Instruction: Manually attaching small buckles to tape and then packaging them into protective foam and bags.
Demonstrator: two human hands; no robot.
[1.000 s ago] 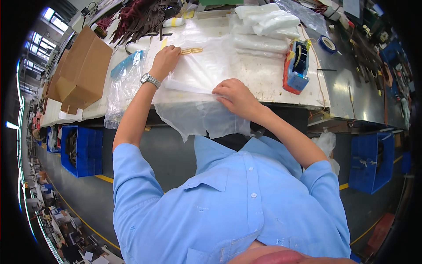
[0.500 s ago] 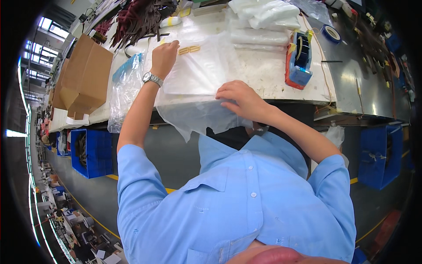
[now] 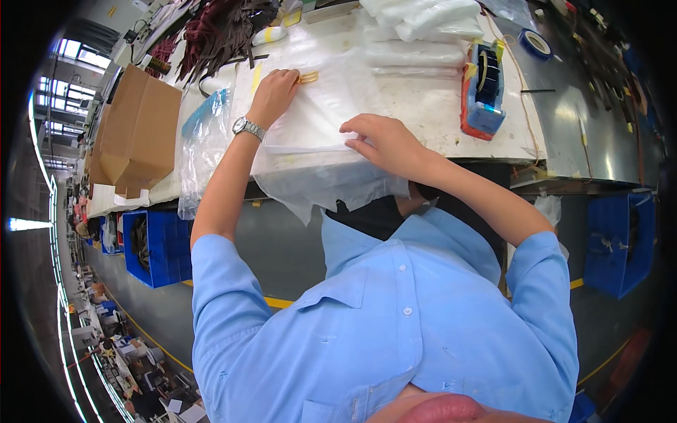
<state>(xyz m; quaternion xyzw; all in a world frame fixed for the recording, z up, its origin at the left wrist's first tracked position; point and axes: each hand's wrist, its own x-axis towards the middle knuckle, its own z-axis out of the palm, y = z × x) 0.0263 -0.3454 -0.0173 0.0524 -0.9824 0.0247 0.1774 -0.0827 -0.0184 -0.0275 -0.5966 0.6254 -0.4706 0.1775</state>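
A thin, cloudy clear plastic bag lies on the white tabletop, its near part hanging over the front edge. My left hand, with a metal watch on the wrist, has its fingers closed at a gold metal buckle-like piece on the bag. Part of that piece is hidden by the fingertips. Nearer to me, my right hand pinches the bag close to the table's front edge, where creases run toward the fingers.
A tape dispenser stands at right, beyond it a blue tape roll. Folded plastic bags are stacked at the back. Brown strips lie far left, near an open cardboard box. Blue bins stand below.
My left hand has moved right, from a spot left of the gold piece onto it. My right hand has shifted slightly, its fingers drawn closer together at the bag.
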